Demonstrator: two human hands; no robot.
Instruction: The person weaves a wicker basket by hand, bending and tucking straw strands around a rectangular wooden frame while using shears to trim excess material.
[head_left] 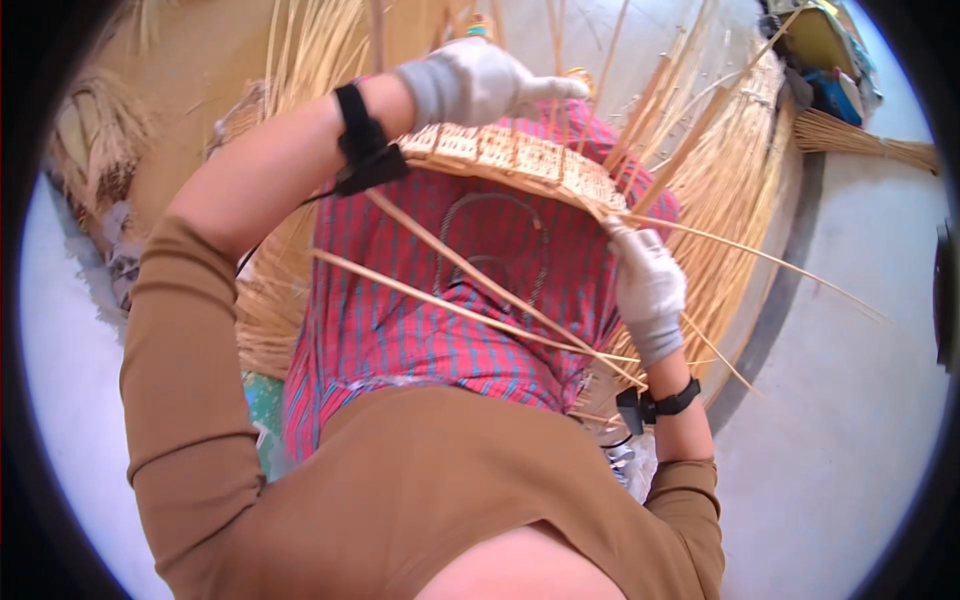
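Observation:
A curved band of woven wicker [520, 155] arches over my lap, with upright stakes [650, 100] rising from its far edge. My right hand [650, 285], in a white glove, is closed on the band's right end. A thin cane strand [760, 257] runs out to the right from there. Beyond the band's left half is my left hand [480, 82], gloved too. Its fingers point right and look pressed together; what they hold, if anything, is hidden. Two long loose canes [470, 312] slant across the red checked cloth [400, 250] on my lap.
Bundles of long pale cane [725, 200] lie to the right of my lap, and another bundle [100, 140] lies at the far left. A tied bundle [865, 143] and a pile of mixed items [825, 60] are at the far right. Grey floor [840, 420] stretches along the right.

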